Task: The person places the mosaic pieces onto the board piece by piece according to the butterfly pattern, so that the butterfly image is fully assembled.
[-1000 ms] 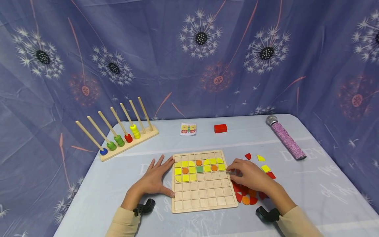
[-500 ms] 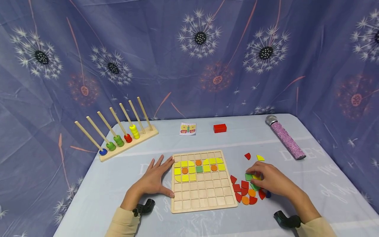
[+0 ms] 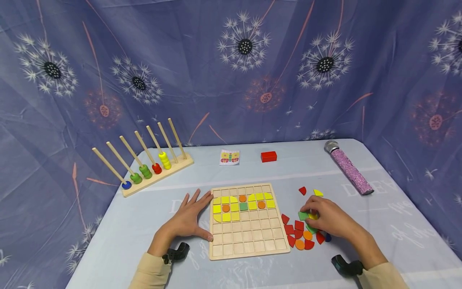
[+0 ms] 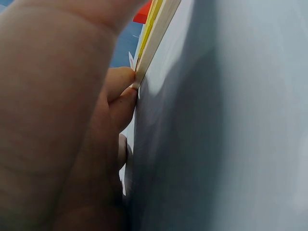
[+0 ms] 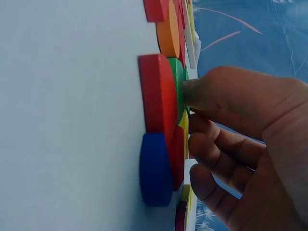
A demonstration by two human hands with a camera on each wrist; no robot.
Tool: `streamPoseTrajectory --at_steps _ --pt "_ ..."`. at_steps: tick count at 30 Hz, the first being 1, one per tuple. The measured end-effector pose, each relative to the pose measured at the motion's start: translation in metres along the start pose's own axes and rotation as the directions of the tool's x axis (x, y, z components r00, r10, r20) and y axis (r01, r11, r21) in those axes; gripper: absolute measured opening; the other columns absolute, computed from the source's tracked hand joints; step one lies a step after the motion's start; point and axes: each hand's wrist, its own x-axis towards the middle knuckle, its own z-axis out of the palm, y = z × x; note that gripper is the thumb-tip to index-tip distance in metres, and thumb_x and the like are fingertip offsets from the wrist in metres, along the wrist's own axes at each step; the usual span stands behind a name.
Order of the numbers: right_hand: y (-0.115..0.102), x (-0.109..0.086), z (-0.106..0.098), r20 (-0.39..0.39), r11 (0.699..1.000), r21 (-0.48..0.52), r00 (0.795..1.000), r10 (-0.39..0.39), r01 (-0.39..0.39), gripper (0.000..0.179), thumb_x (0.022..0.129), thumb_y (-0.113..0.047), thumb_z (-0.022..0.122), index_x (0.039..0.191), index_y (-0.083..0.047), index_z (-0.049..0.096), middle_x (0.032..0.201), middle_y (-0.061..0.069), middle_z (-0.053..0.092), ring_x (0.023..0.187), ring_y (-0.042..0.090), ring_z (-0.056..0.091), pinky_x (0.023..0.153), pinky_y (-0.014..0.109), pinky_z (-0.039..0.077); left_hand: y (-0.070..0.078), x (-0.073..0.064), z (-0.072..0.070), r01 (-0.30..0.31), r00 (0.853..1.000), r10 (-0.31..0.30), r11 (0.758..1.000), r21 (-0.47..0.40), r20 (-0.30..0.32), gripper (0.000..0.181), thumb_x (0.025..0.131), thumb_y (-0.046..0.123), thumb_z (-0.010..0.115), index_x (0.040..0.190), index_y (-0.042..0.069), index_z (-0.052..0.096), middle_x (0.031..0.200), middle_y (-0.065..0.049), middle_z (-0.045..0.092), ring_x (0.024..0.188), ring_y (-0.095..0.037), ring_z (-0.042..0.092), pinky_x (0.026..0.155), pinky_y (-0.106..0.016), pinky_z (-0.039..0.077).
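Note:
My left hand [image 3: 190, 214] lies spread at the left side of a wooden grid board [image 3: 249, 247], its thumb and fingertips at the board's edge. Yellow, orange and green pieces fill cells in the board's upper rows. Right of the board, my right hand [image 3: 330, 216] bends over a pile of coloured wooden pieces. Its thumb and fingertips are down among a green square [image 3: 303, 216] and a yellow piece [image 3: 313, 216]. In the right wrist view, the thumb tip is at a green piece [image 5: 177, 79]; I cannot tell whether it is pinched.
Red pieces [image 3: 288, 229] and orange discs [image 3: 300, 244] lie beside the board; a blue piece [image 5: 156, 171] is nearby. Farther back are a pattern card [image 3: 229, 157], a red block [image 3: 268, 156], a bead-and-peg stand [image 3: 177, 163] and a pink glittery microphone [image 3: 350, 170].
My right hand has moved right, from the board's right edge to the pile, then stayed nearly still over the last half second. My left hand has not moved.

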Motion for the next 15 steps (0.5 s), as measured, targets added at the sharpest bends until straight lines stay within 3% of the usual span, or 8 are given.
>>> streamPoseTrajectory --at_steps 11,15 --pt "-0.011 0.010 0.006 -0.059 0.999 0.030 0.998 -0.038 0.040 0.027 0.075 -0.020 0.081 0.101 -0.021 0.073 0.090 -0.013 0.060 0.079 0.010 0.052 0.070 0.027 0.050 -0.001 0.000 0.000 0.006 1.000 -0.006 1.000 0.005 0.002 0.133 0.046 0.083 0.073 0.154 0.020 0.026 0.158 0.006 0.019 0.145 -0.029 0.002 0.113 -0.054 -0.002" --pt "-0.023 0.017 0.010 -0.044 0.998 0.030 0.998 -0.051 0.052 0.028 0.074 -0.021 0.081 0.101 -0.021 0.074 0.089 -0.013 0.059 0.079 0.010 0.051 0.069 0.026 0.050 -0.002 0.000 0.001 0.020 1.000 -0.020 1.000 0.014 0.012 0.133 0.046 0.084 0.071 0.154 0.022 0.025 0.158 0.008 0.016 0.145 -0.026 0.000 0.113 -0.052 -0.003"
